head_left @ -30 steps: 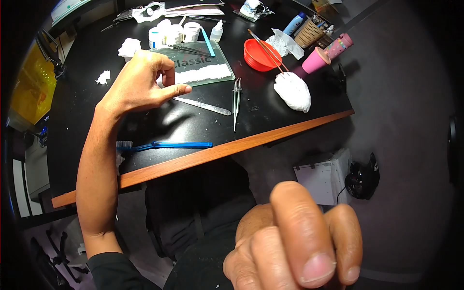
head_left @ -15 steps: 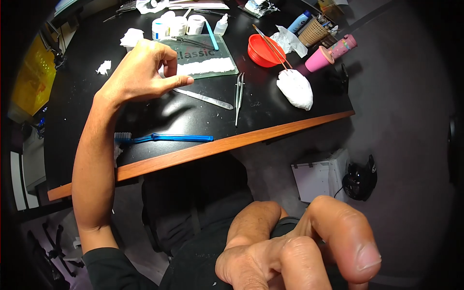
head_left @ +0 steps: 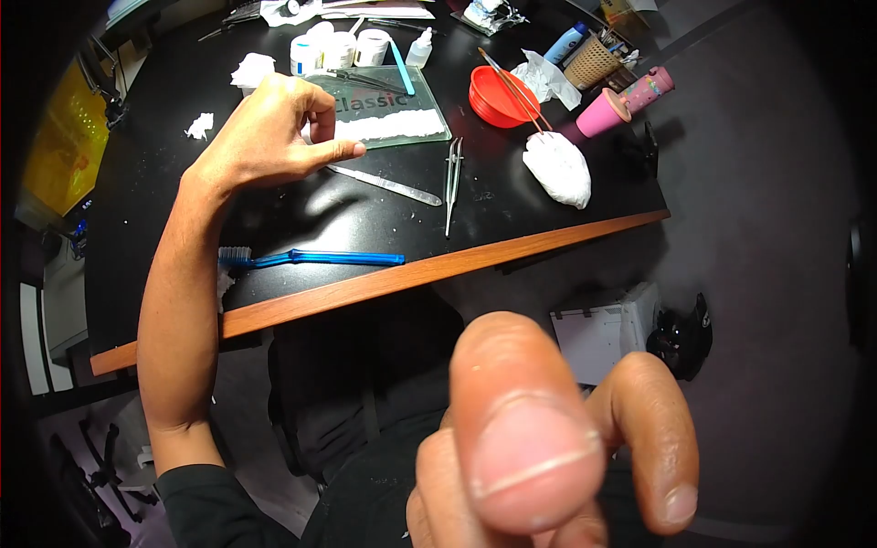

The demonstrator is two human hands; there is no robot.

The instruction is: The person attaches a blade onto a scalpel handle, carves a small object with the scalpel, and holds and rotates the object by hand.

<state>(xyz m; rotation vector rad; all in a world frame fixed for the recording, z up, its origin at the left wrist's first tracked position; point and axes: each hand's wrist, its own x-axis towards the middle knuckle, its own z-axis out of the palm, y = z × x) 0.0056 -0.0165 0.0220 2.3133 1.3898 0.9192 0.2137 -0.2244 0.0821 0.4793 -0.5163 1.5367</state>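
Note:
My left hand (head_left: 269,132) hovers over the black table with the fingers curled and the thumb apart. Nothing shows in its grip. Beside it lie a glass plate (head_left: 425,100) bearing a strip of white material and a metal scalpel handle (head_left: 388,186). Metal tweezers (head_left: 451,192) rest a little to the right. Very near the camera, my right hand (head_left: 548,438) is raised with its thumb pointing at the lens and the index finger bent and apart. It appears to hold nothing, though its palm side is partly hidden. A blue toothbrush (head_left: 338,258) lies by the table's front edge.
Several white jars (head_left: 370,47) and a dropper bottle (head_left: 419,48) stand behind the plate. Right of it are a red bowl (head_left: 484,105) with brushes across it, a white wrapped bundle (head_left: 557,172) and a pink cup (head_left: 601,113). A wooden edge (head_left: 457,274) borders the table.
My right hand has moved up and turned, bringing its thumb close in front of the camera. My left hand has stayed in place.

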